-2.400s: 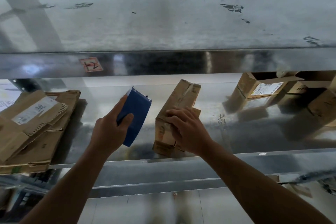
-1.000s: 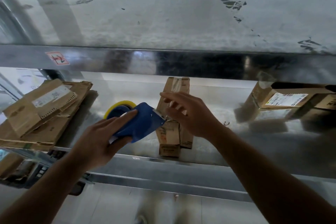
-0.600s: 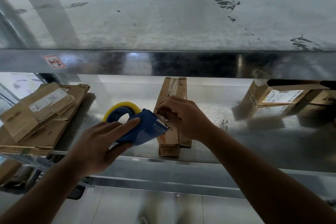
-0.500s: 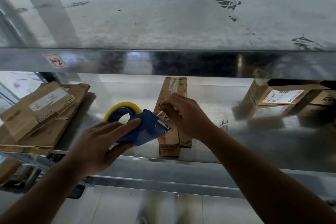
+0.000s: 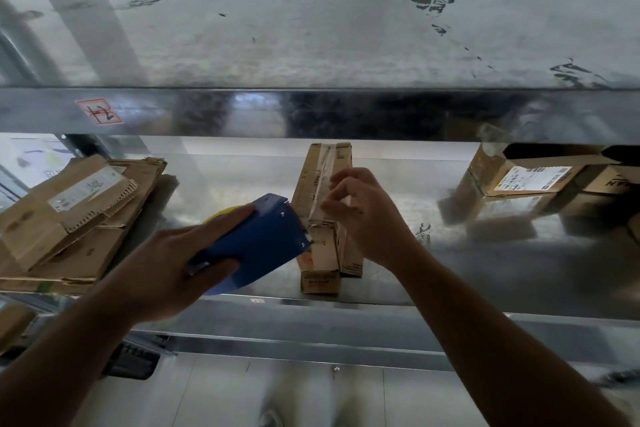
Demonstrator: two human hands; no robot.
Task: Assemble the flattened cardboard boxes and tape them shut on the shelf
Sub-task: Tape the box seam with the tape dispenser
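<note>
A narrow brown cardboard box (image 5: 317, 180) lies lengthwise on the shiny metal shelf (image 5: 467, 274), a strip of clear tape running along its top seam. My left hand (image 5: 173, 260) grips a blue tape dispenser (image 5: 263, 246) with a yellow-rimmed roll, its front edge against the box's near part. My right hand (image 5: 360, 215) hovers over the box's right side with fingers loosely curled, thumb and forefinger close together at the tape; whether they pinch it I cannot tell.
A stack of flattened cardboard boxes (image 5: 69, 218) with a white label lies at the shelf's left. Assembled open boxes (image 5: 540, 177) stand at the right. The upper shelf's steel beam (image 5: 311, 111) hangs just above the work space.
The dispenser has tilted up and come nearer the box's near end. My right hand has lifted from the dispenser's mouth and moved back along the box's top.
</note>
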